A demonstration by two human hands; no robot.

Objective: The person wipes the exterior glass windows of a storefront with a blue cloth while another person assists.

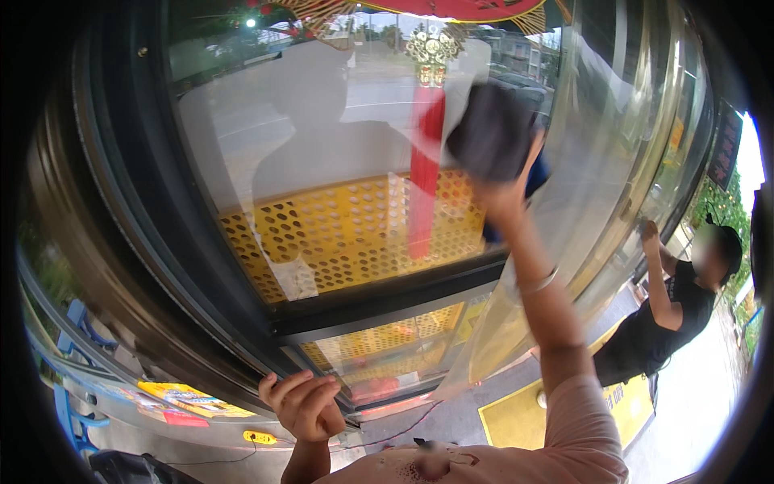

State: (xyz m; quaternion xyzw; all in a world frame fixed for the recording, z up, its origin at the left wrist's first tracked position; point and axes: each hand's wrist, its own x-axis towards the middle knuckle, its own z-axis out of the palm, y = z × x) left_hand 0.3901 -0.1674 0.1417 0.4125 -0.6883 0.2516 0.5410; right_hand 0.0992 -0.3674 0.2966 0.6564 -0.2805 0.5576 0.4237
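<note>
My right hand (pixel 505 196) is raised and holds a dark cloth (pixel 493 134) at the glass door pane (pixel 338 78). Both cloth and hand are blurred by motion, and the fingers are mostly hidden behind the cloth. Low on the left, my left hand (pixel 305 406) is beside the door's dark frame (pixel 242 290), its fingers curled. Whether it grips the frame edge cannot be made out. A red tassel ornament (pixel 428 181) with a gold-coloured top (pixel 433 51) shows at the pane, left of the cloth.
Clear plastic strips (pixel 580 199) hang right of the door. Another person (pixel 671 302) in dark clothes reaches towards glass farther right. Below lie a yellow mat (pixel 514 420) and a yellow power strip (pixel 260 437) with a cord. A yellow perforated panel (pixel 351 233) shows in the pane.
</note>
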